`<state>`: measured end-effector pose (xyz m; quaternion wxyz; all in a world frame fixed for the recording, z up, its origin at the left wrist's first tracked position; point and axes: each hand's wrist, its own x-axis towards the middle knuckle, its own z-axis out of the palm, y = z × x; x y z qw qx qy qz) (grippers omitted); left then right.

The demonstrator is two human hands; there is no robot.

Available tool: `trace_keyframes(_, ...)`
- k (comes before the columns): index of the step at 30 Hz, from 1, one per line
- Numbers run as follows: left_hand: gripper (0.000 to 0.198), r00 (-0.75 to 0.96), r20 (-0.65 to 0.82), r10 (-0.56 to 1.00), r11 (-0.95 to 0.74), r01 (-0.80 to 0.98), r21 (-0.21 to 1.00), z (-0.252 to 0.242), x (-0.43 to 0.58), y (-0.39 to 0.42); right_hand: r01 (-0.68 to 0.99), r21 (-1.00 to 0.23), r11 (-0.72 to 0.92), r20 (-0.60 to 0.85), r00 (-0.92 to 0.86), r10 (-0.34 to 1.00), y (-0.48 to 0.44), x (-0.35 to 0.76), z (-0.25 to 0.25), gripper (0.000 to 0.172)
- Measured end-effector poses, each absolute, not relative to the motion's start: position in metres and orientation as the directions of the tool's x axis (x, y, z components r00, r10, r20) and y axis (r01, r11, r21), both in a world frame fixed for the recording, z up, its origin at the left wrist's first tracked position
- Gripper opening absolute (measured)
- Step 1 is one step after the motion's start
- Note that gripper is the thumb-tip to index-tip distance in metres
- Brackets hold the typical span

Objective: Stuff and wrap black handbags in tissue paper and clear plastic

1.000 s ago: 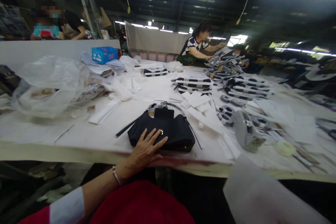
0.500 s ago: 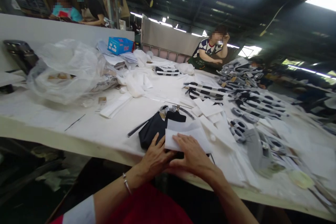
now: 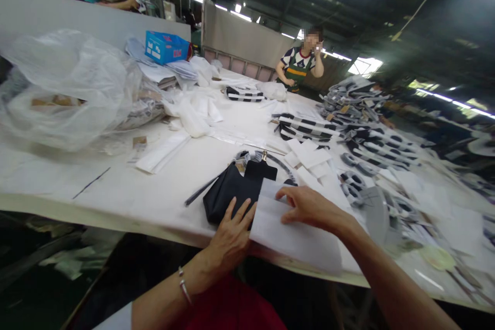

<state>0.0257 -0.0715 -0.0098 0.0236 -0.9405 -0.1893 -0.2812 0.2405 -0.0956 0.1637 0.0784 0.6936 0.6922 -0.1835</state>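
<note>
A small black bag [image 3: 228,193] with a flap and a metal clasp [image 3: 264,156] lies near the table's front edge. My left hand [image 3: 234,229] rests on its lower front, fingers stretched out and spread. A thin white sheet [image 3: 297,237] covers the right part of the bag and hangs over the table edge. Over this sheet is my right hand [image 3: 309,209], its fingers bent and apart from the thumb, so it looks open; whether the fingertips press on the sheet I cannot tell. A dark strap [image 3: 204,188] sticks out to the bag's left.
Clear plastic bags [image 3: 77,93] and a blue box [image 3: 166,47] sit at the left. Black-and-white checked pieces [image 3: 309,128] and white paper pieces [image 3: 307,157] lie to the right, beside a grey tape dispenser [image 3: 381,216]. A co-worker [image 3: 299,64] stands across the table [image 3: 162,191].
My right hand has moved right, away from my left, and its fingers have bent. The white sheet, folded small before, now spreads wider and lower. My left hand stays on the bag.
</note>
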Motion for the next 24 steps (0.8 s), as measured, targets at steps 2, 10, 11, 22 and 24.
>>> trace_keyframes(2,0.053,0.774,0.520,0.360,-0.923,0.377,0.079,-0.007,0.025,-0.073,0.991,-0.092,-0.101,-0.339,0.064,0.939,-0.094,0.245,0.184,0.014)
trace_keyframes(10,0.071,0.782,0.486,0.389,-0.914,0.393,0.100,0.001,0.022,-0.075,0.870,-0.433,-0.234,-0.244,0.136,0.960,-0.083,0.212,0.228,0.049)
trace_keyframes(11,0.071,0.780,0.487,0.394,-0.912,0.396,0.105,0.000,0.023,-0.075,0.777,-0.585,-0.233,-0.314,0.049,0.948,-0.082,0.205,0.223,0.061)
trace_keyframes(22,0.045,0.741,0.573,0.351,-0.929,0.353,0.114,-0.010,0.028,-0.073,0.929,-0.349,0.121,-0.382,-0.259,0.887,-0.117,0.264,0.147,0.084)
trace_keyframes(24,0.051,0.763,0.535,0.363,-0.924,0.368,0.101,-0.007,0.026,-0.073,0.944,-0.297,0.145,-0.344,-0.248,0.906,-0.123,0.267,0.132,0.078)
